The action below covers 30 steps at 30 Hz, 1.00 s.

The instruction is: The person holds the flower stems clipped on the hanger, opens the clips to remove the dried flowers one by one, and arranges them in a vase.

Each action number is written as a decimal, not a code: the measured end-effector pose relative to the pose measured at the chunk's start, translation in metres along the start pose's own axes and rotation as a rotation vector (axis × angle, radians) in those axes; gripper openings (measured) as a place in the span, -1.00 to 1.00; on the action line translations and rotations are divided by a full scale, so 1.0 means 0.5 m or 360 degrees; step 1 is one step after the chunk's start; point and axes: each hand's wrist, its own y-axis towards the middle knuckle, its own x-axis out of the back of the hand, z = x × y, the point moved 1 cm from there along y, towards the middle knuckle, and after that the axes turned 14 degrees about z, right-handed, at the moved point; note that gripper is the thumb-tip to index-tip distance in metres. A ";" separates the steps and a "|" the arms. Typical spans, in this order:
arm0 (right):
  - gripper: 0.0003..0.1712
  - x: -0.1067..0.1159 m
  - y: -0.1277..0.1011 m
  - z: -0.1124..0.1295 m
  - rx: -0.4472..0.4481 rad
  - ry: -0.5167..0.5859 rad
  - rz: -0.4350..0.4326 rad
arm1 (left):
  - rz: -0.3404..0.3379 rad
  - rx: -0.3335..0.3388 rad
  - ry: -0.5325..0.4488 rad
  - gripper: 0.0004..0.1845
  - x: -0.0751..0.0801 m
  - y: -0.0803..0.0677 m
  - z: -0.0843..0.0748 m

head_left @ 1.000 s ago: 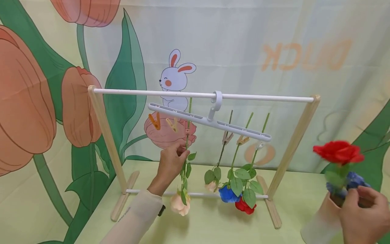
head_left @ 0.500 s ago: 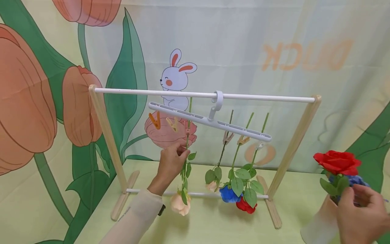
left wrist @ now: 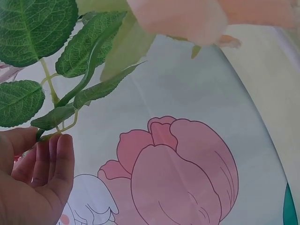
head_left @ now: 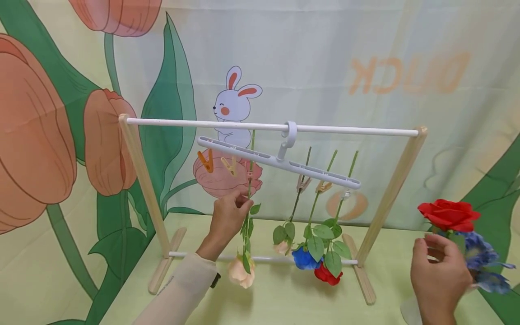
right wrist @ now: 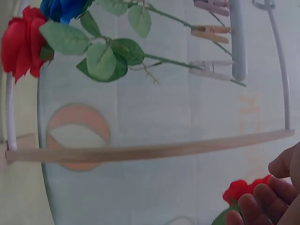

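Rose stem (head_left: 249, 183) pinched by left hand (head_left: 229, 214); right hand (head_left: 440, 273) — grip unclear; orange clip (head_left: 209, 167) — head view only.

the backdrop cloth (head_left: 317, 54) bears mirrored orange lettering (head_left: 410, 76), "duck".

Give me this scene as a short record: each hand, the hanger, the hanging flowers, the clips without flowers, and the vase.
Left hand: pinches the stem of the peach rose
Right hand: beside the upright red rose; whether it grips a stem is unclear
Clip hanger: hooked on the white top rod, tilted
Hanging heads down: peach rose, pale peach flower, blue rose, hanging red rose
Clips without flowers: orange clip, pale yellow clip
Vase: mostly hidden behind the right hand
Near the vase: upright red rose, blue flowers
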 end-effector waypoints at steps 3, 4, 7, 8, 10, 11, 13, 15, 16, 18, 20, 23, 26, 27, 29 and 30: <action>-0.64 -0.018 -0.008 0.015 0.0045 0.0008 0.0038 | -0.0006 0.0004 0.0001 -0.89 0.002 -0.001 0.001; -0.63 -0.024 -0.010 0.020 0.0066 0.0025 0.0046 | -0.0008 0.0006 -0.0002 -0.89 0.002 -0.002 0.001; -0.60 -0.041 -0.019 0.036 0.0109 0.0084 0.0091 | -0.0009 0.0002 -0.0013 -0.89 0.002 -0.003 0.002; -0.58 -0.046 -0.023 0.041 0.0124 0.0114 0.0112 | -0.0009 0.0000 -0.0015 -0.89 0.002 -0.003 0.002; -0.57 -0.055 -0.028 0.054 0.0156 0.0153 0.0140 | -0.0010 -0.0005 -0.0015 -0.90 0.001 -0.003 0.003; -0.58 -0.060 -0.031 0.061 0.0171 0.0158 0.0155 | -0.0011 -0.0008 -0.0012 -0.90 0.001 -0.003 0.003; -0.61 -0.070 -0.035 0.073 0.0215 0.0160 0.0179 | -0.0012 -0.0008 -0.0009 -0.89 0.001 -0.003 0.003; -0.64 -0.079 -0.040 0.085 0.0263 0.0155 0.0189 | -0.0014 -0.0008 -0.0010 -0.89 0.002 -0.003 0.003; -0.66 -0.084 -0.042 0.090 0.0286 0.0158 0.0198 | -0.0014 -0.0007 -0.0011 -0.89 0.002 -0.002 0.003; -0.68 -0.094 -0.048 0.099 0.0323 0.0155 0.0224 | -0.0013 -0.0009 -0.0014 -0.89 0.003 -0.002 0.003; -0.71 -0.105 -0.053 0.107 0.0354 0.0146 0.0252 | -0.0013 -0.0012 -0.0013 -0.90 0.003 -0.002 0.003; -0.73 -0.123 -0.061 0.120 0.0384 0.0138 0.0301 | -0.0015 -0.0014 -0.0008 -0.91 0.002 -0.003 0.003; -0.74 -0.142 -0.069 0.135 0.0421 0.0142 0.0355 | -0.0017 -0.0011 -0.0009 -0.91 0.003 -0.004 0.002; -0.74 -0.148 -0.071 0.140 0.0433 0.0145 0.0374 | -0.0016 -0.0008 -0.0010 -0.91 0.003 -0.005 0.001; -0.74 -0.159 -0.075 0.151 0.0464 0.0154 0.0411 | -0.0012 -0.0003 -0.0015 -0.90 0.004 -0.005 0.001; -0.74 -0.163 -0.076 0.155 0.0478 0.0160 0.0427 | -0.0011 0.0001 -0.0017 -0.90 0.004 -0.006 0.000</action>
